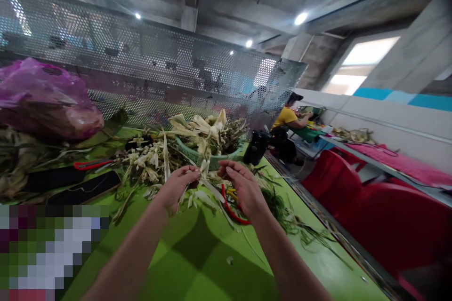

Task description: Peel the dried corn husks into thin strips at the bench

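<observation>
My left hand [181, 186] is closed in a pinch over the green table, holding a small pale dried corn husk piece [204, 169] at the fingertips. My right hand [243, 186] faces it a short way off, its fingers curled in and pressed together; anything between them is too small to make out. Under my right hand lie red-handled pliers or scissors [233, 214], partly covered by the hand. Loose husk strips [205, 199] lie on the table below my hands. Right behind them stands a light green basket [187, 150] heaped with dried husks [208, 131].
Husk flowers [150, 164] are piled left of the basket, near a red-handled tool [92, 164] and dark flat pieces [86, 188]. A purple plastic bag [45, 99] sits far left. A black object [257, 146] stands right, beside green fibres [274, 203]. A person [287, 115] sits beyond red chairs [399, 225].
</observation>
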